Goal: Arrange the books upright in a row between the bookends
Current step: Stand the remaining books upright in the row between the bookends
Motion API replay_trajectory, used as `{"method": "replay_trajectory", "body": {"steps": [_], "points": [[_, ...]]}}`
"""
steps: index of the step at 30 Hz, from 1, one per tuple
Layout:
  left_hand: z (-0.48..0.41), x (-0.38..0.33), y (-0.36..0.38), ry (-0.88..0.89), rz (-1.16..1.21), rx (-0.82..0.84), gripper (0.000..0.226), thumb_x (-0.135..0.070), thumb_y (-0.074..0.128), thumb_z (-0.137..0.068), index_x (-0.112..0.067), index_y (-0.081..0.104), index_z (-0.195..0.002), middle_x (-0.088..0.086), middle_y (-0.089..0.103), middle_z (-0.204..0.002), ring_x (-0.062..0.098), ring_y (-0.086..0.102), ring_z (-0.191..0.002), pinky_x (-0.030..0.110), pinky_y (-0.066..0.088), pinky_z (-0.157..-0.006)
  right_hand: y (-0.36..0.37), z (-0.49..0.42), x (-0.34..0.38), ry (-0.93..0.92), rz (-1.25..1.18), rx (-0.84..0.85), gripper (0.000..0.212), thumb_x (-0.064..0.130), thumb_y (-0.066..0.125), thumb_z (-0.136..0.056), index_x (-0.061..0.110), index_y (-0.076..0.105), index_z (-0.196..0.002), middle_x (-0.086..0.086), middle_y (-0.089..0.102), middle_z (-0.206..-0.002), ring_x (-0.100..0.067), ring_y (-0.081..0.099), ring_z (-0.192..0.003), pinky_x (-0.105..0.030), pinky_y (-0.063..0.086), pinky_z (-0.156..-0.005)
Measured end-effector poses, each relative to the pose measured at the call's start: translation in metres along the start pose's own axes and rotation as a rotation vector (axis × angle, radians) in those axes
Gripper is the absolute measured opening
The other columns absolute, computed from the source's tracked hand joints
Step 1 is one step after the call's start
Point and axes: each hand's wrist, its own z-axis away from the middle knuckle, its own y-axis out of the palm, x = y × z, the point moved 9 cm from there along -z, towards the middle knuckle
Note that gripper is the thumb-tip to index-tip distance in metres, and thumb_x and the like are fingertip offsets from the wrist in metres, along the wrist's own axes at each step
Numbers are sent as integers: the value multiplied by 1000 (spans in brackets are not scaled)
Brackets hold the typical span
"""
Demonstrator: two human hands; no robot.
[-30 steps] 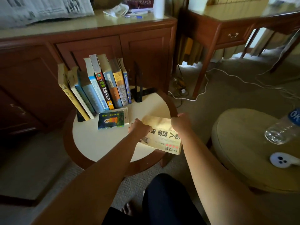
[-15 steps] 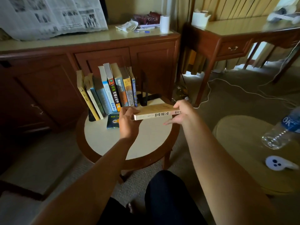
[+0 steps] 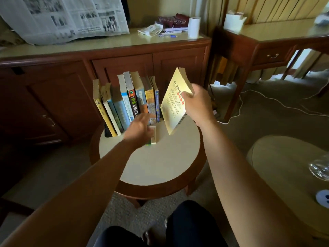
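Observation:
Several books stand in a row at the back of the small round table, leaning left against a black bookend. My right hand grips a yellow book, tilted upright in the air just right of the row. The right bookend is hidden behind that book. My left hand hovers with fingers spread in front of the row, holding nothing. Under it a small book with a green cover lies flat on the table.
A wooden cabinet stands close behind the table, with a newspaper and a paper roll on top. A desk is at the right, white cables cross the carpet, and a second round table holds a plastic bottle.
The yellow book went from flat on the table to lifted level in both hands, then tilted upright beside the row. My left hand let go of it and moved left.

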Motion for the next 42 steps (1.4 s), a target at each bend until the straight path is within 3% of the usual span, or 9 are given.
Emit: {"method": "replay_trajectory", "body": {"steps": [4, 8, 12, 17, 27, 31, 35, 38, 42], "points": [[-75, -15, -21, -48, -211, -71, 56, -5, 48, -92, -8, 47, -149, 16, 49, -151, 33, 38, -146, 49, 28, -124, 17, -14, 2, -63, 79, -38, 43, 27, 55, -104, 18, 49, -147, -3, 58, -146, -26, 59, -130, -43, 57, -98], [-129, -16, -15, -30, -518, 79, 74, -16, 43, -100, -9, 10, -165, 12, 9, -173, 31, -2, -161, 52, -2, -130, 31, -23, 3, -88, 156, -82, 47, 26, 55, -104, 16, 46, -149, -9, 58, -146, -32, 57, -131, -48, 54, -101], [-144, 8, 10, -13, -684, 207, 82, -28, 55, -97, -12, 11, -165, 20, 19, -169, 39, 10, -158, 57, 4, -129, 39, -28, 3, -126, 200, -109, 48, 22, 55, -104, 12, 47, -150, -11, 60, -144, -33, 58, -131, -46, 51, -104], [-140, 25, 26, 59, -872, 158, 82, -33, 61, -93, -18, 19, -162, 16, 30, -162, 38, 27, -151, 58, 15, -124, 39, -38, 0, -151, 229, -154, 48, 23, 55, -105, 13, 45, -151, -11, 58, -146, -32, 58, -131, -45, 53, -101], [-141, 32, 31, 56, -843, 106, 77, -26, 52, -97, -8, 17, -162, 15, 22, -168, 34, 25, -153, 58, 11, -127, 123, -98, -21, -56, 171, 68, 48, 23, 51, -107, 8, 43, -152, -14, 54, -148, -30, 52, -137, -32, 43, -104], [-140, 31, 31, 76, -844, 74, 74, -26, 52, -97, -10, 21, -162, 13, 27, -166, 32, 28, -151, 57, 13, -126, 152, -114, -34, 25, 97, 196, 48, 31, 42, -110, 10, 41, -153, -13, 51, -152, -30, 49, -139, -31, 40, -106], [-139, 32, 29, 84, -830, 67, 67, -22, 50, -97, -11, 26, -159, 12, 28, -166, 31, 28, -151, 56, 12, -127, 171, -119, -55, 271, -247, 291, 60, 54, 30, -108, 14, 47, -150, -12, 53, -149, -33, 53, -134, -46, 44, -111], [-138, 33, 28, 75, -828, 62, 66, -23, 50, -98, -11, 27, -159, 12, 28, -166, 31, 27, -152, 56, 12, -127, 181, -116, -59, 341, -336, 336, 71, 64, 26, -104, 18, 35, -158, -9, 41, -160, -30, 42, -144, -48, 35, -119], [-137, 34, 29, 62, -808, 74, 67, -24, 49, -100, -11, 24, -161, 13, 24, -167, 32, 22, -155, 56, 7, -127, 185, -113, -67, 400, -404, 341, 82, 76, 19, -98, 23, 43, -155, -7, 44, -158, -28, 44, -143, -48, 29, -120]]}}
